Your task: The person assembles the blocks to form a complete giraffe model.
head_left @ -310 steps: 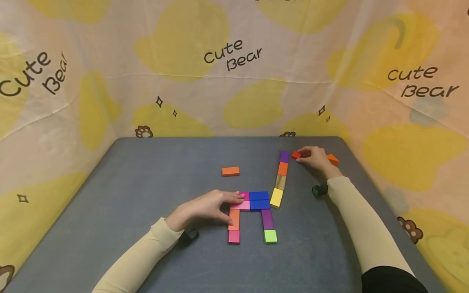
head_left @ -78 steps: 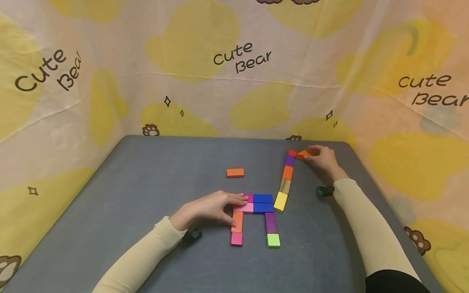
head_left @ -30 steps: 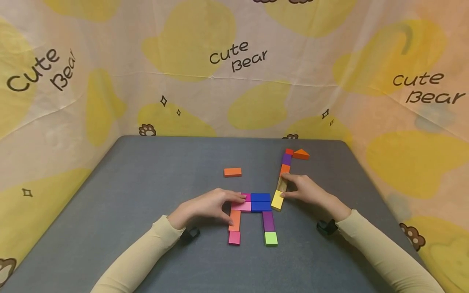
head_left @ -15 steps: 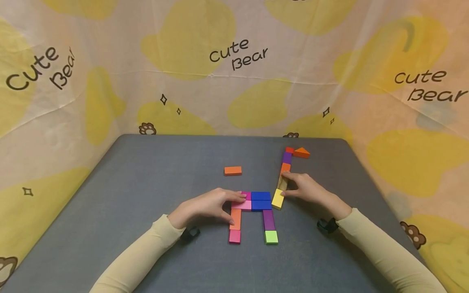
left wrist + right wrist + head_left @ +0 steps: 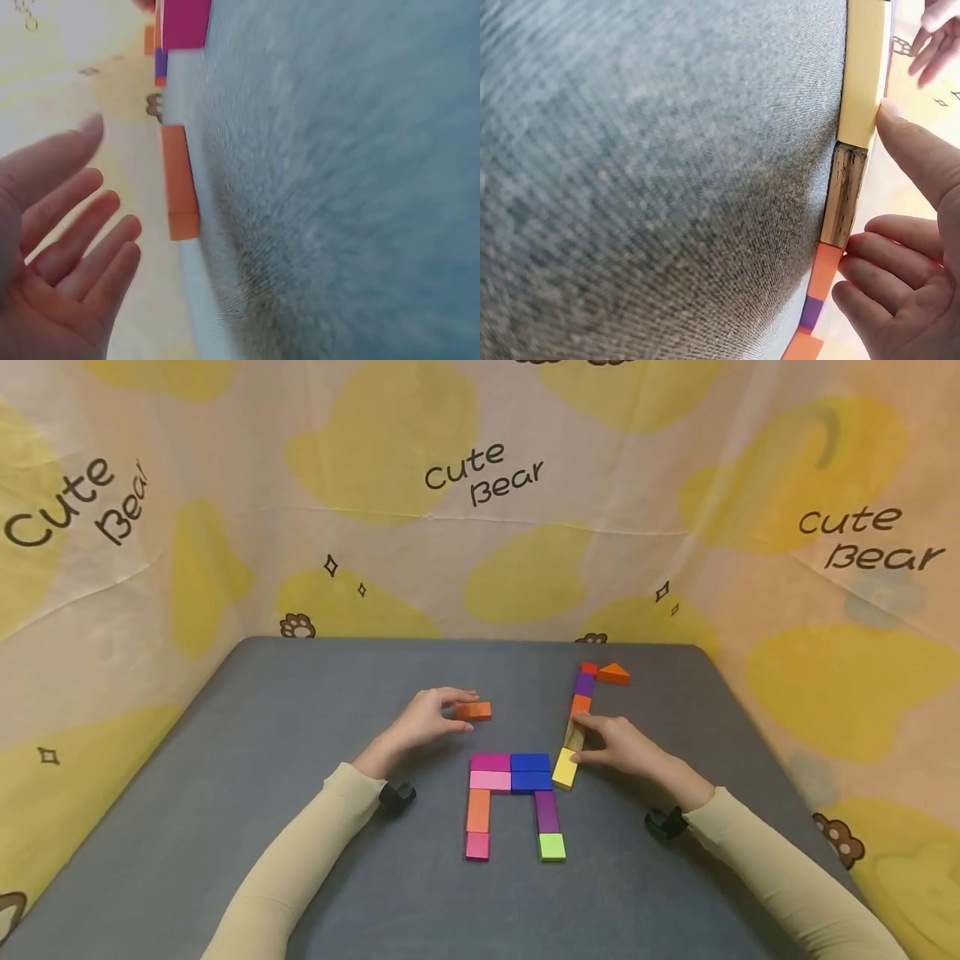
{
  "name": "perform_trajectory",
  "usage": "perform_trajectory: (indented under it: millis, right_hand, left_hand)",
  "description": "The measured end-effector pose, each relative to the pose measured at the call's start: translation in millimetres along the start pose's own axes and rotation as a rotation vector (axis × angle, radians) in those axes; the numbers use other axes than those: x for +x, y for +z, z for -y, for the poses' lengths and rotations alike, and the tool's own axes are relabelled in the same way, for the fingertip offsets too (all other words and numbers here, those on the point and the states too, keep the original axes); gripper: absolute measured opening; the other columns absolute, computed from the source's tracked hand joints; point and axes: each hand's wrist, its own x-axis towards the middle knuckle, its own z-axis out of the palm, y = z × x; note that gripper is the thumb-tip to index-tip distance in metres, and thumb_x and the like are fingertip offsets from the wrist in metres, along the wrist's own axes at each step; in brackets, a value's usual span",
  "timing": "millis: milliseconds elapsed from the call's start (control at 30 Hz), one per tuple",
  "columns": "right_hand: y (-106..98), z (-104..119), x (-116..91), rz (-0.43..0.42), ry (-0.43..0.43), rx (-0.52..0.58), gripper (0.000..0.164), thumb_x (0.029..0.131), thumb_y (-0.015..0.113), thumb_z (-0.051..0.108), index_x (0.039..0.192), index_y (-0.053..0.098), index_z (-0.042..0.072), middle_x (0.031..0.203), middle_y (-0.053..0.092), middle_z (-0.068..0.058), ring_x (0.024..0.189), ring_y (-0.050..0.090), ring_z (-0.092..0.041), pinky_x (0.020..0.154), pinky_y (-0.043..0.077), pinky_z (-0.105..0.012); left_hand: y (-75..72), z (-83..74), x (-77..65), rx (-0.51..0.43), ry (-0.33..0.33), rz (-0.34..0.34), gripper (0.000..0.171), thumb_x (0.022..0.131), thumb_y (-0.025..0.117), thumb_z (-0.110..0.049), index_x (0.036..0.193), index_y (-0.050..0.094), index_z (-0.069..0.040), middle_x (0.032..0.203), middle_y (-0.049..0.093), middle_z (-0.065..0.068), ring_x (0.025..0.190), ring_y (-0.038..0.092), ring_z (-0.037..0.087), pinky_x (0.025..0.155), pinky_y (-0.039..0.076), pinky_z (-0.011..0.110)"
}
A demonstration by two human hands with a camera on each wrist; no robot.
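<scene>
My left hand (image 5: 420, 722) reaches over a lone orange block (image 5: 482, 711), thumb and fingers spread to either side of its left end in the head view. In the left wrist view a gap shows between the relaxed fingers and that block. My right hand (image 5: 633, 752) rests on a slanted row, its thumb touching the yellow block (image 5: 864, 75) and its other fingers beside the wooden block (image 5: 844, 196) and the row's orange block (image 5: 825, 270). A purple block (image 5: 585, 684) and a red block (image 5: 589, 668) top this row, with an orange triangle (image 5: 614, 675) beside the red one.
Left of the row lies a flat figure: magenta block (image 5: 491, 762), pink block (image 5: 490, 781), two blue blocks (image 5: 530, 762), and two legs ending in a magenta block (image 5: 477, 847) and a green block (image 5: 552, 847). Patterned cloth (image 5: 375, 460) surrounds the grey table (image 5: 225, 793).
The red block and orange triangle joined the row's top; the right hand then came down to its lower part. My left hand has just left the pink blocks for the lone orange block.
</scene>
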Motion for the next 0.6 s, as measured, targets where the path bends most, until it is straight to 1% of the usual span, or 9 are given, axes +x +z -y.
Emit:
perform_trajectory:
  millis: [33,100,267,433,600]
  right_hand:
    - [0.4,0.2,-0.1,-0.001,-0.005,0.001,0.07,0.079,0.077,0.031,0.132,0.051,-0.006,0.13,0.058,-0.021,0.117,0.057,-0.035,0.098,0.045,-0.049]
    - [1.2,0.6,-0.2,-0.003,-0.005,0.005,0.07,0.078,0.077,0.031,0.132,0.051,-0.006,0.129,0.058,-0.021,0.117,0.057,-0.035,0.097,0.045,-0.049]
    - [2.0,1.2,-0.7,0.001,0.005,0.014,0.071,0.079,0.077,0.031,0.133,0.051,-0.006,0.13,0.058,-0.02,0.117,0.057,-0.035,0.097,0.045,-0.049]
    - [2.0,0.9,-0.3,0.007,0.011,0.014,0.071,0.079,0.076,0.032,0.133,0.051,-0.006,0.13,0.058,-0.02,0.117,0.057,-0.035,0.097,0.045,-0.049]
    - [1.6,-0.2,0.9,0.003,0.011,0.005,0.071,0.079,0.076,0.033,0.133,0.051,-0.006,0.13,0.058,-0.02,0.117,0.057,-0.035,0.098,0.045,-0.049]
  left_hand:
    - [-0.5,3.5,3.9,-0.014,-0.031,-0.001,0.052,0.078,0.078,-0.019,0.126,0.062,-0.011,0.127,0.063,0.002,0.122,0.054,0.023,0.102,0.044,0.041]
    - [-0.4,8.9,9.9,-0.03,-0.071,0.003,0.05,0.078,0.078,-0.018,0.125,0.064,-0.01,0.124,0.065,0.004,0.118,0.057,0.023,0.099,0.046,0.04]
    - [1.9,16.3,18.5,0.006,-0.139,-0.003,0.046,0.076,0.08,-0.017,0.12,0.067,-0.011,0.116,0.069,0.004,0.109,0.063,0.02,0.093,0.05,0.037]
    - [2.9,18.6,22.9,0.054,-0.188,-0.001,0.041,0.074,0.081,-0.015,0.114,0.071,-0.011,0.112,0.07,0.005,0.105,0.063,0.021,0.09,0.051,0.037]
    - [3.4,19.2,26.1,0.096,-0.207,-0.006,0.035,0.077,0.079,-0.013,0.111,0.072,-0.011,0.11,0.07,0.007,0.099,0.062,0.021,0.086,0.051,0.037]
